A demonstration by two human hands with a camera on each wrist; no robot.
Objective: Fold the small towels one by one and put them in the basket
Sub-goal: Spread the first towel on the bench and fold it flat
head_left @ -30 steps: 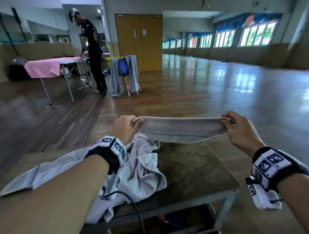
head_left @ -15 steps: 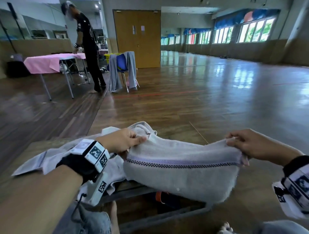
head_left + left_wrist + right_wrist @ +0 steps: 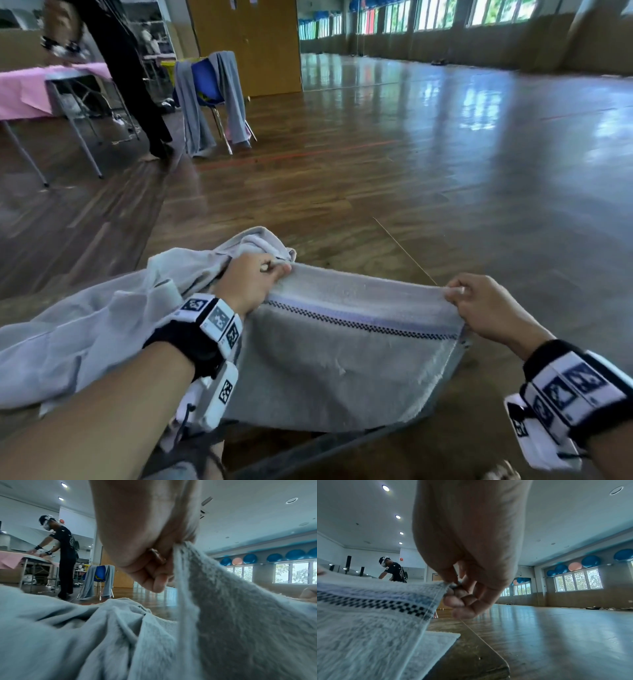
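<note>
I hold a grey towel [image 3: 342, 363] with a checked dark stripe stretched between both hands above the near edge of the low table [image 3: 471, 660]. My left hand [image 3: 253, 279] pinches its top left corner [image 3: 178, 547]. My right hand [image 3: 479, 301] pinches the top right corner [image 3: 447, 585]. The towel [image 3: 368, 615] hangs down toward me, and a folded layer lies flat on the table beneath it. A heap of pale grey towels [image 3: 85, 335] lies under my left forearm. No basket is in view.
Wooden floor [image 3: 411, 154] stretches ahead. At the far left stands a person in black [image 3: 130, 68] at a table with a pink cloth [image 3: 24, 89]. A blue chair [image 3: 205, 82] draped with grey cloths stands near a wooden door.
Both hands drew the stretched towel toward me and down, so it now hangs over the table's near edge with its striped face showing. The grips on both corners stayed.
</note>
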